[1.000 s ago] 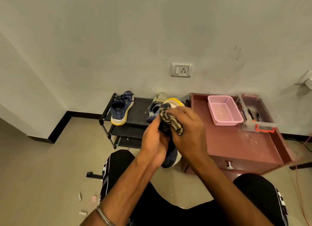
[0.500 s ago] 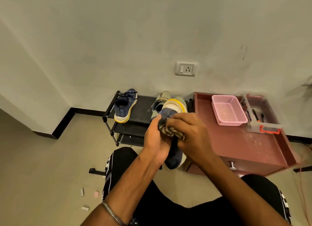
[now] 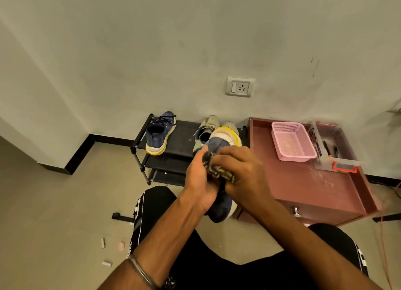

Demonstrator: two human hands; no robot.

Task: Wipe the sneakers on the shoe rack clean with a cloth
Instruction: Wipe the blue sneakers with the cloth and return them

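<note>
L hand (image 3: 200, 181) grips blue sneaker (image 3: 219, 146) – R hand (image 3: 245, 172) curled, pressing cloth (image 3: 219, 172) on it.

Bare forearms, no sleeves. A thin silver metal bangle (image 3: 141, 272) circles the left wrist. Black trousers with white lettering down the sides (image 3: 138, 216) cover both legs.

Shoe rack (image 3: 138, 145) against wall, cabinet (image 3: 303, 187) just right; basket (image 3: 291, 141) on cabinet; sneaker (image 3: 159, 132) on rack's top shelf.
</note>
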